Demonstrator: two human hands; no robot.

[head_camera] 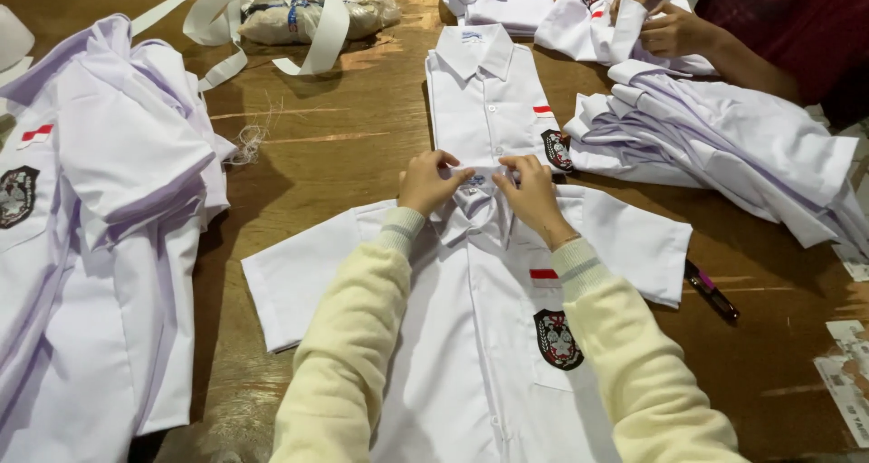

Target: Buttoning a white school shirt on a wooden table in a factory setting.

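One white short-sleeved shirt [471, 336] is spread flat, front up, on the wooden table [344, 146], with one dark badge and one red strip on its chest pocket. This shirt is taken as the landmark. To its left, a heap of white shirts [100, 228] is piled, several deep; the exact number cannot be told. Just right of its sleeve, one dark pen [712, 291] is lain, and paper slips [846, 372] are seen further right. At the shirt's collar, the left hand [427, 181] and the right hand [529, 191] are set close together, fingers curled and pinched on the collar fabric, nearly closed. Directly beyond the collar, one folded white shirt [484, 96] is placed, touching it. Right of that, a second stack of folded shirts [724, 146] is laid. Farther still, another person's hands [665, 19] are held on a white shirt, and beyond the landmark's left side, white tape loops [262, 10] and one plastic-wrapped bundle [317, 15] are seen.
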